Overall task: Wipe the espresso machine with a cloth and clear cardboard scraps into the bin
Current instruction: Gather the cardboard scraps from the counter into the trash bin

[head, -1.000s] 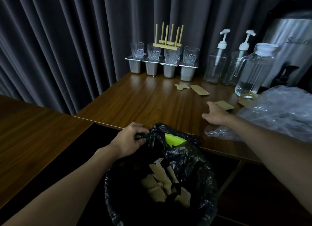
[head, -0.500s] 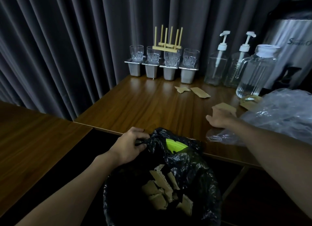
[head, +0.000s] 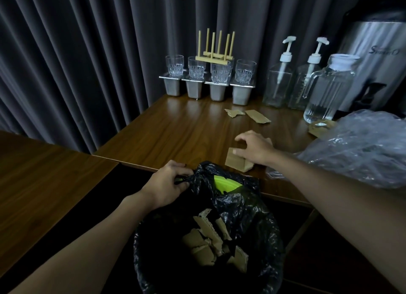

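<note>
A bin lined with a black bag (head: 248, 210) stands below the table's front edge, with several cardboard scraps (head: 208, 238) inside. My left hand (head: 167, 183) grips the bag's rim at its left side. My right hand (head: 252, 147) lies on a cardboard scrap (head: 236, 160) close to the table's front edge, its fingers curved over the piece. Two more scraps (head: 257, 116) lie farther back on the table. Another scrap (head: 318, 127) sits half under the pitcher and plastic. The steel machine (head: 377, 62) stands at the back right.
A wooden table (head: 175, 131) holds glasses on steel cups (head: 217, 78), a wooden rack, two pump bottles (head: 279, 82), a glass pitcher (head: 327, 91) and a crumpled clear plastic bag (head: 362, 150) at the right. Dark curtains hang behind. A second table (head: 44, 177) lies left.
My right hand has drawn a cardboard scrap from the right side of the table toward the front edge, above the bin. My left hand has kept its grip on the bag.
</note>
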The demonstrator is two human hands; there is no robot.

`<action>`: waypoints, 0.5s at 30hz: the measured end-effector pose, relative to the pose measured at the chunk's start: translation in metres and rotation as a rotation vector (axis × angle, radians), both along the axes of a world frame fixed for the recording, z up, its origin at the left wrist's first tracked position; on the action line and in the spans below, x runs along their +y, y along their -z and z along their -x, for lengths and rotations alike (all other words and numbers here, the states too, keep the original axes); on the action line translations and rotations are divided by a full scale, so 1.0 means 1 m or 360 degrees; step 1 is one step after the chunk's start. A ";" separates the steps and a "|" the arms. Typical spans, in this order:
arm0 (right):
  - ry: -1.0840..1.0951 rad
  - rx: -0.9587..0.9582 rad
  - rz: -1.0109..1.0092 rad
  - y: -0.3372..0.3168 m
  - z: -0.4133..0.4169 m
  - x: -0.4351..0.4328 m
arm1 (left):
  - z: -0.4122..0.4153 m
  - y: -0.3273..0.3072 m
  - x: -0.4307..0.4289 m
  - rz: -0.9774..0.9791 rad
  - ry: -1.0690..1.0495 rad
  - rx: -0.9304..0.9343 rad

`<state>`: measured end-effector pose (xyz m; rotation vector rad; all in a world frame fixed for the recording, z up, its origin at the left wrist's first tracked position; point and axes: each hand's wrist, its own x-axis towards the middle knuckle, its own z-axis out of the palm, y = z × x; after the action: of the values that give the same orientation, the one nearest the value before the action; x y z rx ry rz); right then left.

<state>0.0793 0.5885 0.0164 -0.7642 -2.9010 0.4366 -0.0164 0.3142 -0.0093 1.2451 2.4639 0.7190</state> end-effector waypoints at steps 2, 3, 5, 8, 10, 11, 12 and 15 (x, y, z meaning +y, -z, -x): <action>0.0037 -0.0157 0.0243 -0.003 0.002 -0.001 | 0.000 0.000 0.000 0.0009 0.0005 0.0008; 0.0061 -0.0126 0.0372 -0.004 0.003 -0.001 | 0.000 0.001 0.000 0.0012 0.0008 0.0009; 0.0081 -0.0066 0.0500 -0.005 0.005 -0.001 | 0.000 0.001 -0.001 0.0009 0.0007 0.0013; 0.0143 -0.0150 0.0602 -0.002 0.003 -0.003 | -0.001 0.001 -0.001 0.0005 0.0003 0.0017; 0.0173 -0.0132 0.0655 0.000 0.000 -0.002 | -0.002 0.000 -0.001 -0.0003 0.0002 0.0013; 0.0189 -0.0081 0.0679 -0.001 -0.002 0.000 | -0.002 -0.001 -0.001 -0.0002 0.0006 0.0014; 0.0201 -0.0019 0.0717 -0.005 -0.004 0.002 | -0.002 -0.001 -0.001 0.0000 0.0010 0.0016; 0.0212 0.0174 0.1003 -0.022 -0.012 0.004 | -0.002 -0.002 -0.001 0.0000 0.0011 0.0016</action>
<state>0.0911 0.5921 0.0387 -0.9532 -2.5849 1.3581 -0.0141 0.3127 -0.0073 1.2596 2.4662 0.7126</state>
